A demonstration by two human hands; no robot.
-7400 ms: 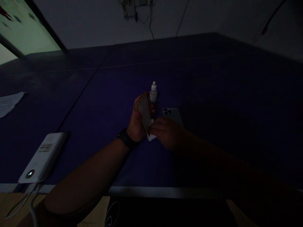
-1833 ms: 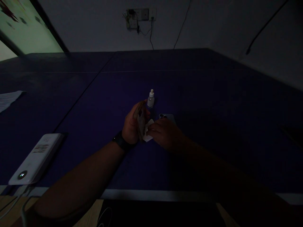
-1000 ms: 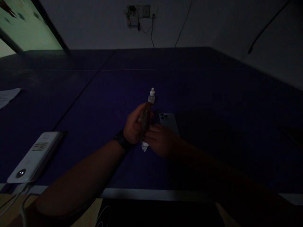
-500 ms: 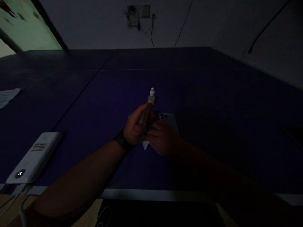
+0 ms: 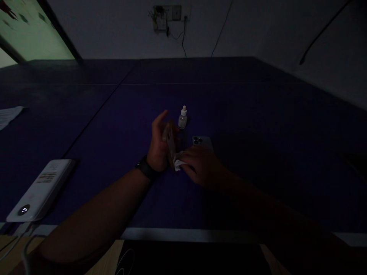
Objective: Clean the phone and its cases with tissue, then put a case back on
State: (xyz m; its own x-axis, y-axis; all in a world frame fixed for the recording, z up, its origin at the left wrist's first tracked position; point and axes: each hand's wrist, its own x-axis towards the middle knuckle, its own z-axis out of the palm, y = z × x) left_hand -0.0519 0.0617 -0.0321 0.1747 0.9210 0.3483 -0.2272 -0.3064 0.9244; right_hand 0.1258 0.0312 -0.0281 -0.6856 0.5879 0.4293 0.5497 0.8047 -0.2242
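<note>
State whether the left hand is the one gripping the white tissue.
No, the right hand grips the white tissue, while the left hand holds the phone case.

We saw a case of thin, translucent-looking plastic, and a wipe that was soft and crumpled, tissue or cloth, we could not tell which. The dropper bottle looked smooth and clear, glass or plastic, its collar matt. We found the phone smooth-backed with glossy lenses, the power bank smooth plastic, the tabletop mostly matt, the sheet paper, the boards wood.
</note>
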